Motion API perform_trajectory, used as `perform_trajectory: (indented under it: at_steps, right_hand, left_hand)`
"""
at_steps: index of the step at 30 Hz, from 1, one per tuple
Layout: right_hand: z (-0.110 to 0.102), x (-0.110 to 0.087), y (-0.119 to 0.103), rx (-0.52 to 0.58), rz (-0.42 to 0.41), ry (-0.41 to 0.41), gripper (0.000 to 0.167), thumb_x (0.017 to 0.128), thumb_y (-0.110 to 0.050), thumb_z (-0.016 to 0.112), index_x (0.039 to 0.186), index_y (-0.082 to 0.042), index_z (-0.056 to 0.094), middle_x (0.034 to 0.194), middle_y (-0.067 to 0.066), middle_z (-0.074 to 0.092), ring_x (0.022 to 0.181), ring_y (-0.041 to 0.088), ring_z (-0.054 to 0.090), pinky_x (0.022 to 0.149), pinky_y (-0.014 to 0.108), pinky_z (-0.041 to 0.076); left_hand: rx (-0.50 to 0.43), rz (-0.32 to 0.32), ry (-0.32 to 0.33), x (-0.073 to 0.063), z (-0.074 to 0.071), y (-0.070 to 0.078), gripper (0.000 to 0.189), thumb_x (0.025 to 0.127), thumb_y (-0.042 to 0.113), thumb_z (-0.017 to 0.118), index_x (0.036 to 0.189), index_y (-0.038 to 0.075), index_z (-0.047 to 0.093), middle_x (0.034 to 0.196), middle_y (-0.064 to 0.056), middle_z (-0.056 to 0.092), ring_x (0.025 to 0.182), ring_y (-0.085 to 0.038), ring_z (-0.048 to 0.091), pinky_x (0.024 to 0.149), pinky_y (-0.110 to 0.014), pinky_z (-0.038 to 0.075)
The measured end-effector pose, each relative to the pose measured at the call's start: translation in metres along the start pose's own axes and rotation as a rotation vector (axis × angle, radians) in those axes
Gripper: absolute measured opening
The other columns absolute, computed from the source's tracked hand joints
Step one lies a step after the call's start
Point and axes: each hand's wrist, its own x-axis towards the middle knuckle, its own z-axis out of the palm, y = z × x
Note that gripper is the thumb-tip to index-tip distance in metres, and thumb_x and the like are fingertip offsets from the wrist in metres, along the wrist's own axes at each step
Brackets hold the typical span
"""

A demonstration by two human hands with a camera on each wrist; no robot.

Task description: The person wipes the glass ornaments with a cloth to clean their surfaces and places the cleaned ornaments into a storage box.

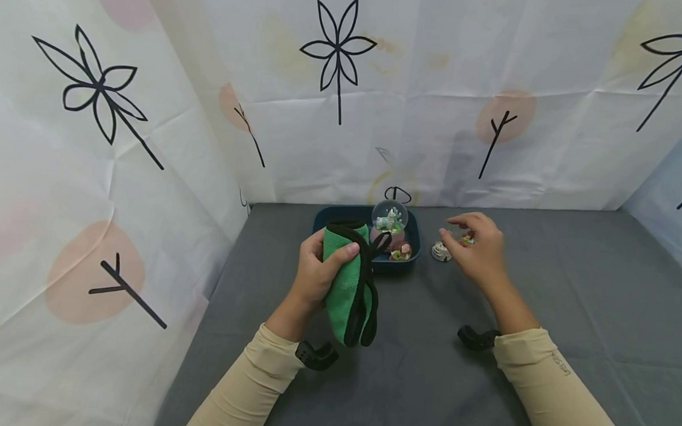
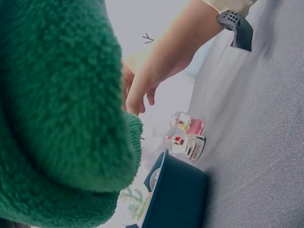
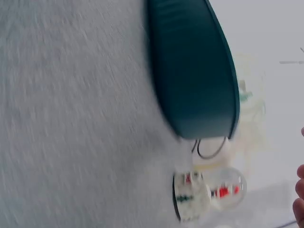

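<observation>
My left hand (image 1: 313, 272) grips a folded green cloth (image 1: 343, 286) with black edging, thumb across its front, held up before the dark blue bin (image 1: 323, 220). The plush cloth (image 2: 61, 104) fills much of the left wrist view. To the right of the bin, my right hand (image 1: 481, 252) hovers with fingers apart and nothing between them. Below it stands a snow globe with a white patterned base (image 1: 441, 252) and a small red figure inside. A second snow globe, with a pink base (image 2: 195, 126), stands beside it, mostly behind the hand in the head view.
Inside the bin sits a larger snow globe (image 1: 390, 216) on a pink base, with a smaller colourful ornament (image 1: 401, 252) at its front. A grey cloth covers the table (image 1: 425, 382). Patterned white curtains (image 1: 424, 147) hang behind and at the sides.
</observation>
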Motion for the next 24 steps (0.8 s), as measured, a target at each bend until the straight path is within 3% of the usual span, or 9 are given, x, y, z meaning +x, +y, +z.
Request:
perform_trajectory:
  at_steps: [3, 6, 9, 12, 14, 16, 20, 24]
  right_hand:
    - [-0.007, 0.000, 0.009, 0.021, 0.009, 0.017, 0.021, 0.090, -0.004, 0.083, 0.110, 0.002, 0.077, 0.109, 0.021, 0.070, 0.094, 0.035, 0.063, 0.076, 0.015, 0.044]
    - [-0.013, 0.001, 0.016, 0.043, 0.024, 0.016, 0.023, 0.090, -0.003, 0.083, 0.112, 0.002, 0.077, 0.112, 0.021, 0.070, 0.097, 0.034, 0.062, 0.080, 0.011, 0.042]
    - [-0.020, 0.002, 0.020, 0.052, 0.051, 0.012, 0.027, 0.089, -0.003, 0.084, 0.114, 0.001, 0.077, 0.116, 0.021, 0.069, 0.100, 0.024, 0.061, 0.083, 0.017, 0.045]
    - [-0.024, 0.003, 0.024, 0.050, 0.098, -0.007, 0.033, 0.088, -0.004, 0.084, 0.119, 0.002, 0.074, 0.122, 0.023, 0.067, 0.105, 0.026, 0.062, 0.085, 0.022, 0.047]
    - [-0.026, 0.004, 0.028, 0.043, 0.143, -0.037, 0.039, 0.089, -0.006, 0.084, 0.125, 0.002, 0.072, 0.127, 0.024, 0.065, 0.110, 0.029, 0.062, 0.087, 0.028, 0.048]
    - [-0.028, 0.004, 0.032, 0.048, 0.198, -0.078, 0.046, 0.091, -0.008, 0.083, 0.132, 0.003, 0.067, 0.133, 0.026, 0.061, 0.117, 0.042, 0.061, 0.091, 0.037, 0.051]
    - [-0.033, 0.003, 0.039, 0.054, 0.306, -0.178, 0.062, 0.093, -0.016, 0.083, 0.147, 0.001, 0.056, 0.142, 0.028, 0.053, 0.125, 0.048, 0.056, 0.097, 0.059, 0.052]
    - [-0.036, 0.002, 0.045, 0.036, 0.378, -0.266, 0.073, 0.094, -0.021, 0.082, 0.154, 0.000, 0.048, 0.149, 0.031, 0.048, 0.131, 0.052, 0.052, 0.098, 0.067, 0.051]
  left_hand:
    - [0.006, 0.003, 0.001, 0.000, 0.000, 0.000, 0.013, 0.095, 0.018, 0.071, 0.105, 0.009, 0.069, 0.082, -0.001, 0.071, 0.064, -0.016, 0.074, 0.062, -0.031, 0.064]
    - [0.023, 0.005, 0.003, 0.000, -0.001, 0.000, 0.013, 0.095, 0.019, 0.072, 0.103, 0.010, 0.069, 0.082, 0.000, 0.071, 0.065, -0.014, 0.072, 0.062, -0.028, 0.063]
    - [0.040, 0.006, 0.008, 0.001, -0.001, -0.001, 0.013, 0.095, 0.020, 0.073, 0.103, 0.011, 0.070, 0.082, 0.001, 0.070, 0.065, -0.012, 0.071, 0.062, -0.025, 0.062]
    - [0.045, 0.010, 0.010, 0.001, 0.000, -0.001, 0.013, 0.095, 0.020, 0.073, 0.104, 0.011, 0.070, 0.083, 0.002, 0.070, 0.066, -0.011, 0.071, 0.062, -0.025, 0.062]
    - [0.043, 0.013, 0.010, 0.002, 0.000, -0.001, 0.012, 0.096, 0.020, 0.072, 0.104, 0.011, 0.070, 0.083, 0.001, 0.070, 0.066, -0.011, 0.071, 0.061, -0.025, 0.062]
    - [0.044, 0.014, 0.009, 0.002, 0.000, -0.001, 0.012, 0.096, 0.019, 0.072, 0.104, 0.011, 0.070, 0.083, 0.002, 0.070, 0.066, -0.011, 0.070, 0.062, -0.024, 0.062]
    - [0.047, 0.015, 0.008, 0.001, 0.000, -0.001, 0.011, 0.096, 0.019, 0.072, 0.105, 0.012, 0.070, 0.083, 0.002, 0.070, 0.066, -0.010, 0.070, 0.062, -0.024, 0.062]
    - [0.050, 0.017, 0.007, 0.000, 0.000, -0.001, 0.011, 0.096, 0.018, 0.072, 0.104, 0.012, 0.070, 0.083, 0.003, 0.070, 0.066, -0.010, 0.070, 0.062, -0.024, 0.061]
